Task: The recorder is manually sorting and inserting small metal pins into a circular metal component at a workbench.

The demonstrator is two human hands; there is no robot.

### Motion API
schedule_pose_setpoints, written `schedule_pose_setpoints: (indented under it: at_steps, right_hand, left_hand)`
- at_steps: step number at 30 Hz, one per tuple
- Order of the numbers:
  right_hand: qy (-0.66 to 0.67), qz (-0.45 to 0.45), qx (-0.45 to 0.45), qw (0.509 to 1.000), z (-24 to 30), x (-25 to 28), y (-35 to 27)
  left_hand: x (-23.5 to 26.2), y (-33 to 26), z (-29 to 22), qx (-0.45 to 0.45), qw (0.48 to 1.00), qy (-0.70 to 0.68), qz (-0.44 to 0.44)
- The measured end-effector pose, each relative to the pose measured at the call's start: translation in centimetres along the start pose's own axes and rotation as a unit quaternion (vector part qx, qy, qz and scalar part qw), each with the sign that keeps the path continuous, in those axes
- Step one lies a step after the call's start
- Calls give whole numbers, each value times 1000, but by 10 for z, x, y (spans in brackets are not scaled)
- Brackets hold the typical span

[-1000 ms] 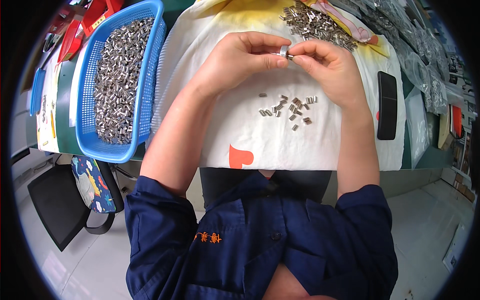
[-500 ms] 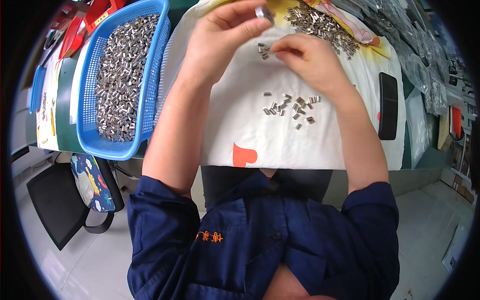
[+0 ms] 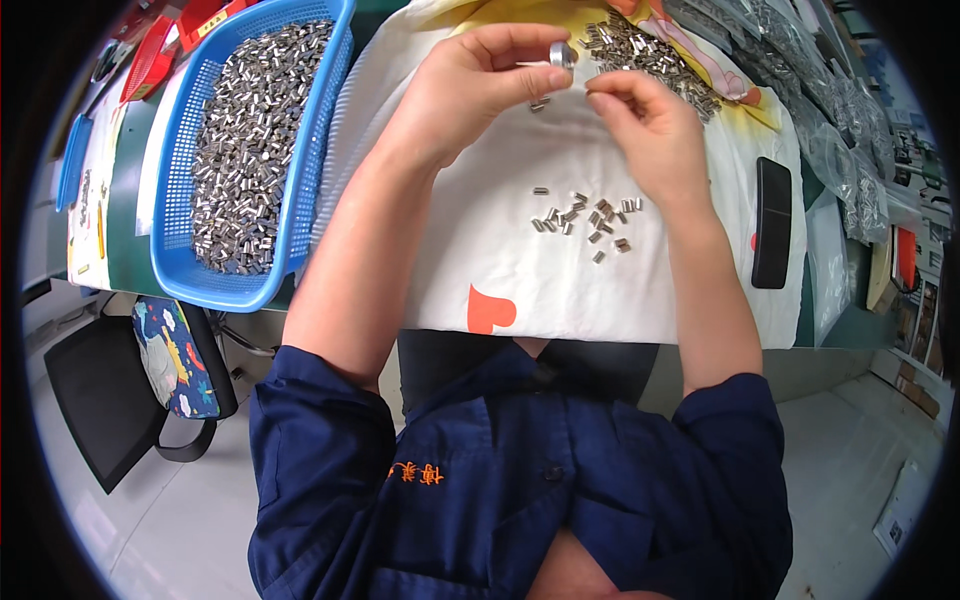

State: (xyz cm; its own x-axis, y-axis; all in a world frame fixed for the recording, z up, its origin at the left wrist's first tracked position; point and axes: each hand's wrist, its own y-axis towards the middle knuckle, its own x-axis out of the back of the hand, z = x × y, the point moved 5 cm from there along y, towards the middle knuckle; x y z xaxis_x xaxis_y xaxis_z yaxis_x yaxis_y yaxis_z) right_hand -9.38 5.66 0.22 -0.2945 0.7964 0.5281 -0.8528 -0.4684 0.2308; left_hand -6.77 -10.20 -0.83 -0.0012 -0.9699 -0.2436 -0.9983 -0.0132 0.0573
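Between the fingertips of my left hand (image 3: 470, 85) is a short round metal piece (image 3: 559, 55), silver with a darker end. Close to its right, my right hand (image 3: 655, 130) has its thumb and forefinger pinched together. Whatever those fingers hold, if anything, is too small to make out. Beyond the right hand lies a heap of small metal cylinders (image 3: 655, 65) on the white cloth (image 3: 480, 220). A couple of cylinders (image 3: 540, 104) rest just below the left fingertips. Nearer to me, several loose cylinders (image 3: 603, 218) are scattered over the cloth.
A blue perforated basket (image 3: 215, 294) full of similar cylinders stands left of my left forearm. On the cloth's right side lies a black phone-like slab (image 3: 772, 222). Clear plastic bags (image 3: 845, 140) pile up at far right. Red trays (image 3: 148, 68) sit far left; a black chair (image 3: 105, 400) stands below.
My left hand has moved right and slightly nearer with the metal piece. My right hand has shifted a little right, bringing its pinched fingertips close beside the piece. The whole view has shifted slightly.
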Motion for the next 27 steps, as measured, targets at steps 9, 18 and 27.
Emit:
schedule_pose_setpoints:
  at_steps: [9, 18, 27]
  right_hand:
    - [245, -7, -26, 969, -2, 11, -5]
    - [-99, -95, 123, 983, 25, 12, -15]
    - [163, 68, -65, 982, -6, 18, -9]
  left_hand:
    - [-22, -5, 5, 32, 995, 43, 88]
    - [-23, -10, 6, 29, 988, 151, 36]
    - [-31, -13, 10, 91, 984, 102, 113]
